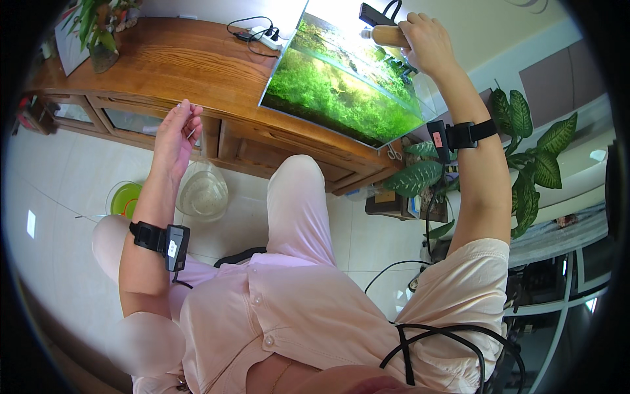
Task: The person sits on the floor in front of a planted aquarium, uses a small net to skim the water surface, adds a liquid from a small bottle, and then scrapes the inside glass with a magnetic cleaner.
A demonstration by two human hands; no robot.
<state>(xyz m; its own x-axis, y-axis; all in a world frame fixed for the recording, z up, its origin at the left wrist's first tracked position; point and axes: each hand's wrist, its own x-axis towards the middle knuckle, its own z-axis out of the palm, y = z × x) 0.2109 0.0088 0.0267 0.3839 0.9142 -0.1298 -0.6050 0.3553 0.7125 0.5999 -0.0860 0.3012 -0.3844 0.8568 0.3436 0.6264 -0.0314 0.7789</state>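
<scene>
My right hand (430,44) grips a small bottle (389,36) with a tan-brown body and a clear neck. It lies nearly level above the glass aquarium (339,91), its neck pointing left. Green water plants fill much of the tank, and bright light glares at its top. Over the front edge of the wooden cabinet (197,64), my left hand (177,135) is raised with its fingers curled. Something small and pale shows near its thumb tip, but whether it is held I cannot tell.
A black lamp (376,16) sits above the tank. Behind it on the left is a white power strip (266,38) with cables. Scissors (393,151) hang by the cabinet's corner. A clear container (203,192) and a green bowl (124,199) stand on the floor. Leafy plants (534,147) rise at right.
</scene>
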